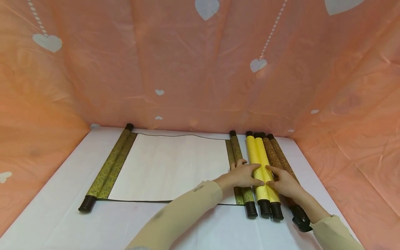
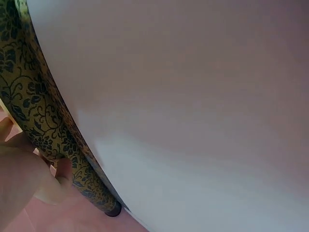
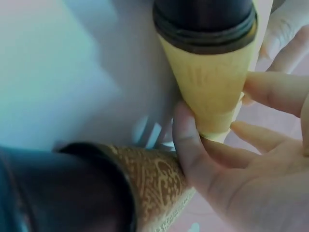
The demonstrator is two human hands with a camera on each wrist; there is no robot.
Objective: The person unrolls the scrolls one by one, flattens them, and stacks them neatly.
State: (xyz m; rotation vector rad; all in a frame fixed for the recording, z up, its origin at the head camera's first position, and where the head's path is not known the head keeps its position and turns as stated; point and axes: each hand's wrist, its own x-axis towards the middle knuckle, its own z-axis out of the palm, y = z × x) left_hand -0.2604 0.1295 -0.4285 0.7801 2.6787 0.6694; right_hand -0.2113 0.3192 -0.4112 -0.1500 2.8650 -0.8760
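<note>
A yellow scroll (image 1: 260, 149), its two rolls lying side by side with black end knobs, is between my hands. My left hand (image 1: 240, 175) holds its left roll with thumb and forefinger, while the other fingers lie over the green scroll's right roll (image 2: 36, 106). My right hand (image 1: 282, 180) holds the right yellow roll (image 3: 207, 82), thumb on one side and fingers on the other in the right wrist view. The green patterned scroll is unrolled to the left, showing white paper (image 1: 175, 166). Part of the yellow rolls is hidden beneath the fingers.
A brown patterned scroll (image 1: 276, 152) with two rolls lies right of the yellow one, partly behind my right hand. A black object (image 1: 301, 218) sits at its near end. Orange curtains (image 1: 187, 69) with hearts enclose the white tabletop (image 1: 125, 229).
</note>
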